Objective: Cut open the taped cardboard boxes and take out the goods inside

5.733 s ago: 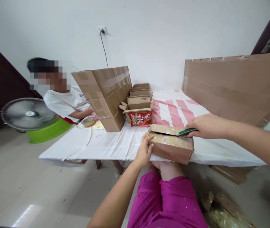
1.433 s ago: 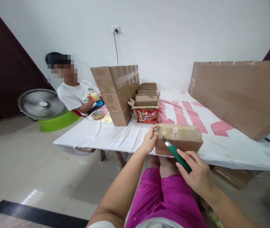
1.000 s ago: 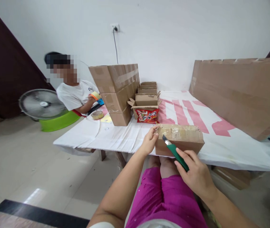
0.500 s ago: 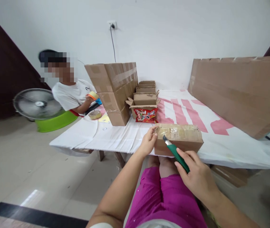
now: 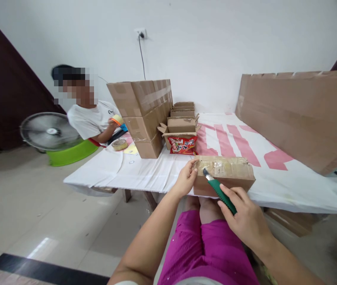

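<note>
A small cardboard box (image 5: 223, 185), its top covered with clear tape, lies at the table's front edge before me. My left hand (image 5: 186, 178) holds the box by its left end, fingers bent over the corner. In my right hand (image 5: 244, 211) is a green utility knife (image 5: 222, 196), its dark blade tip at the taped top near the left end. Whether the blade touches the tape I cannot tell. Just behind the box, a red printed food packet (image 5: 182, 145) leans against an open cardboard box (image 5: 183, 128), one of several in a row.
Stacked closed cartons (image 5: 147, 118) stand left of the open boxes. A large cardboard panel or box (image 5: 299, 114) occupies the right side. At the left sits a person (image 5: 88, 122) holding a tape roll; another tape roll (image 5: 120, 145) lies nearby. A fan (image 5: 51, 131) stands beyond.
The whole view has shifted slightly. My hands, the knife and the box keep nearly the same places relative to each other.
</note>
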`<state>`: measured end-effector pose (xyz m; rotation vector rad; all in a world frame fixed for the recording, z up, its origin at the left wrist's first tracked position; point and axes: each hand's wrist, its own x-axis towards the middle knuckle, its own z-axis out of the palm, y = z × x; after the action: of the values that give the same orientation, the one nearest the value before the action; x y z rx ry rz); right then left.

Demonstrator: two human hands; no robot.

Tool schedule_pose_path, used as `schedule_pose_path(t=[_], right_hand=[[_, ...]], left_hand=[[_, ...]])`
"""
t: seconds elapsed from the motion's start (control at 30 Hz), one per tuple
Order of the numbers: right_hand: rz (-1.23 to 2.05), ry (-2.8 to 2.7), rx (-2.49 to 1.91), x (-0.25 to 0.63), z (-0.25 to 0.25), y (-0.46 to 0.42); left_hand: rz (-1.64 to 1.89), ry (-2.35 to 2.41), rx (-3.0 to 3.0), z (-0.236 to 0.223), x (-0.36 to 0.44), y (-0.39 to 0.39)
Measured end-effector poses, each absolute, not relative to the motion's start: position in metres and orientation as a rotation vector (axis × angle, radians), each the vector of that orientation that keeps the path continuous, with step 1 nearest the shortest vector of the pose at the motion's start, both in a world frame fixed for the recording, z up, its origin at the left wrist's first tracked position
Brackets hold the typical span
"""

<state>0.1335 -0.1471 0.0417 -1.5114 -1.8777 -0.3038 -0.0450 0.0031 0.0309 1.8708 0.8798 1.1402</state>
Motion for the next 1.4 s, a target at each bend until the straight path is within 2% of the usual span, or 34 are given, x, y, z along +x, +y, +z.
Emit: schedule_pose_path(t=[0.67, 0.83, 1.27, 1.33, 1.4], right_hand=[[-0.550, -1.888, -1.537, 0.135, 0.033, -0.140], [-0.504, -1.864, -1.492, 0.140, 0.026, -0.133], [0.071, -1.775, -1.381, 0.147, 0.042, -0.141], [0.225, -1.706, -1.377, 0.147, 0.044, -0.144], [0.512, -1.544, -1.371, 0.144, 0.042, -0.146]], left_hand=[[1.108, 0.762, 1.817, 0.039, -0.043, -0.003], [1.095, 0.761, 1.807, 0.041, -0.043, -0.003], [1.131, 0.824, 1.783, 0.040, -0.042, -0.003], [1.141, 0.825, 1.743, 0.040, -0.040, -0.004], [1.157, 0.843, 1.697, 0.039, -0.037, -0.005]])
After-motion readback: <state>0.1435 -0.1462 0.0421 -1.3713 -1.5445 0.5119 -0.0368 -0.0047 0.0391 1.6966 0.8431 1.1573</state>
